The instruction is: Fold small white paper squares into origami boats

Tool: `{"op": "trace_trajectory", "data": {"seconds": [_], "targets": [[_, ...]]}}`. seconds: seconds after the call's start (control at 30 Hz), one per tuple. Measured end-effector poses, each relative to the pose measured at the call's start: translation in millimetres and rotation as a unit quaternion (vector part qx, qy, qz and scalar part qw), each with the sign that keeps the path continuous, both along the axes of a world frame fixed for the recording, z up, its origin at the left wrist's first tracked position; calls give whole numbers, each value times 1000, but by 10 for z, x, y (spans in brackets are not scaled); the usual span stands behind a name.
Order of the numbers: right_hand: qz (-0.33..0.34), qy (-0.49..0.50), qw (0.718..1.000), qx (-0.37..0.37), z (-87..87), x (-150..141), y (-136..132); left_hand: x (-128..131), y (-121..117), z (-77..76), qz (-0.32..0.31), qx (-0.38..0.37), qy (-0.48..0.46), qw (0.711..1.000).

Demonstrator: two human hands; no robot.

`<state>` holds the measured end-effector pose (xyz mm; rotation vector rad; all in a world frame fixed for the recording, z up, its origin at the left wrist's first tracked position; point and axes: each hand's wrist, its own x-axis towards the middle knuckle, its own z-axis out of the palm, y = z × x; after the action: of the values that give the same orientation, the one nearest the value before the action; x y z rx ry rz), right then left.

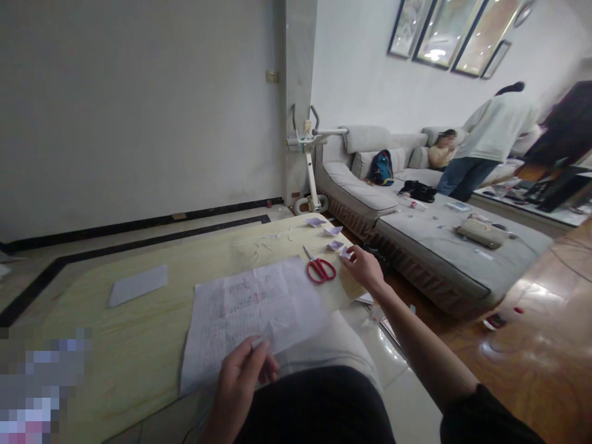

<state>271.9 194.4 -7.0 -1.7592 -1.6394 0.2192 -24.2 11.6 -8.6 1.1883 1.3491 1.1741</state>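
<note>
on my head feed, the right hand (363, 265) pinches a small folded paper (345, 253) at the table's (134, 351) right edge; its long axis i can't make out. the left hand (245, 370) pinches a blurred pale scrap (261, 340) over a marked sheet (250, 293). red-handled scissors (320, 267) point away, slightly left.

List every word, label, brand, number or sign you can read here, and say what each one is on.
Readable text: none.
Large paper sheet on the table: rows of dark marks, too blurred to read.
Small folded papers: no lettering I can make out.
Blue backpack: any label is too small to read.
</note>
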Motion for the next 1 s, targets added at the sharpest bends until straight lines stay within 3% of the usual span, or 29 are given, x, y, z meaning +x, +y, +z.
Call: {"op": "trace_trajectory", "data": {"seconds": [0.1, 0.2, 0.27, 0.33, 0.47, 0.6, 0.67, 0.73, 0.83, 1.0], "targets": [[27, 22, 999, -1, 58, -192, -215, 30, -3, 3, 30, -9, -16, 999], [121, 56, 991, -23, 88, -538, -672, 83, -5, 26, 47, -32, -31, 998], [265, 135, 952, -69, 58, -814, -1026, 118, -10, 30, 49, -40, -35, 997], [330, 232, 909, -106, -2, -1069, -1306, 139, -16, 8, 44, -37, -27, 998], [283, 337, 892, -102, -85, -1335, -1496, 128, -18, -85, 79, 30, 36, 996], [250, 267, 929, 47, -51, -1302, -1468, 133, -54, -136, 153, 164, 127, 966], [271, 208, 932, 123, -46, -1271, -1481, 171, -96, -141, 118, 203, 142, 962], [307, 153, 925, 162, -75, -1267, -1516, 210, -133, -148, 79, 175, 117, 975], [335, 99, 919, 182, -145, -1296, -1572, 213, -146, -186, 21, 130, 102, 986], [341, 60, 919, 187, -162, -1317, -1597, 134, -104, -292, -32, 126, 94, 987]]}}
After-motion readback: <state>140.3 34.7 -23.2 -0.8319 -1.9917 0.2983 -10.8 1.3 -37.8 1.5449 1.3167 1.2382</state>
